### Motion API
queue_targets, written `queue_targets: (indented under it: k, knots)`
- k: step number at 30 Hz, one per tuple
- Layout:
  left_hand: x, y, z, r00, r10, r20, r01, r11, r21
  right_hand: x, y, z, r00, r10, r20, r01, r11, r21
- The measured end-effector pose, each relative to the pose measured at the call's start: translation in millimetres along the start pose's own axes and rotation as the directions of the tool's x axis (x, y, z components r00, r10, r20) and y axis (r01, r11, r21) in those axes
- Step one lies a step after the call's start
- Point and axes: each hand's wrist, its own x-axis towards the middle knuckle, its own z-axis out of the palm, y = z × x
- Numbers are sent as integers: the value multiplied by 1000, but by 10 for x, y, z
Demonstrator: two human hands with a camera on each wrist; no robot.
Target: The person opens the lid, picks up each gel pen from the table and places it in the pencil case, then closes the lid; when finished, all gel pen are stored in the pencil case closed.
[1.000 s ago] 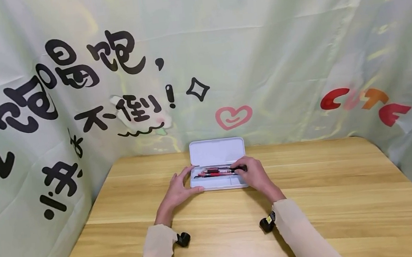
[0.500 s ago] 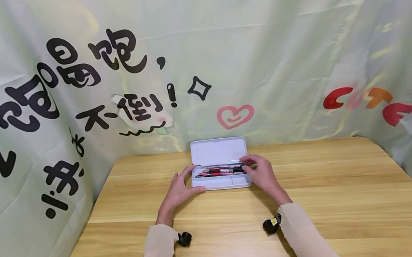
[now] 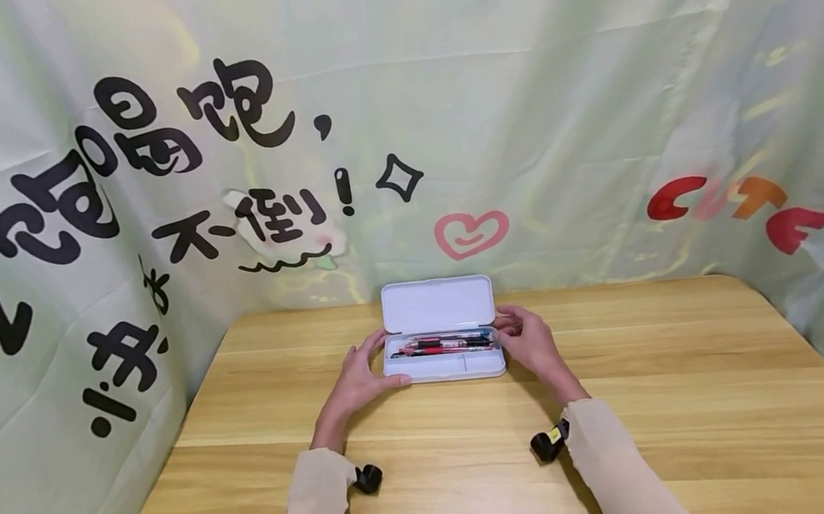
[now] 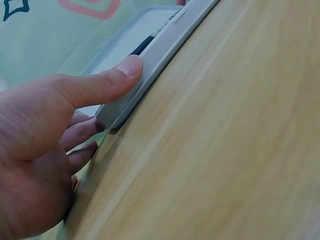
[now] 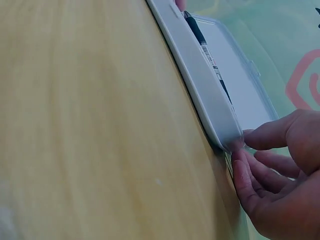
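Note:
A white pencil case lies on the table with its lid raised at the back. Inside its long compartment lie several pens with red and black parts. My left hand grips the case's left end; in the left wrist view its thumb lies on the front wall and the other fingers reach round the end. At the right end, my right hand has its thumb and fingertips against the corner, loosely bent, with no pen between them. The case's wall hides most pens in both wrist views.
The wooden table extends to both sides and in front of the case. A printed cloth hangs close behind the table and the raised lid. Small black wrist cameras sit at both sleeves.
My right hand has let go of a black-ended pen, which now lies in the case with the others. It has moved right to the case's end. My left hand has kept its place.

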Motion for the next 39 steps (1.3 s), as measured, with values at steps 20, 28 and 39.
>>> queue_targets:
  k: [20, 28, 39]
  knots:
    - [3, -34, -19, 997, 72, -6, -72, 993, -89, -40, 44, -32, 1000, -4, 25, 2, 998, 56]
    - [14, -13, -35, 996, 90, 3, -90, 992, -87, -64, 58, -67, 998, -38, 40, 35, 996, 85]
    - [-35, -22, 13, 1000, 22, -14, -24, 988, -152, -140, 82, -160, 996, -43, 77, 38, 997, 67]
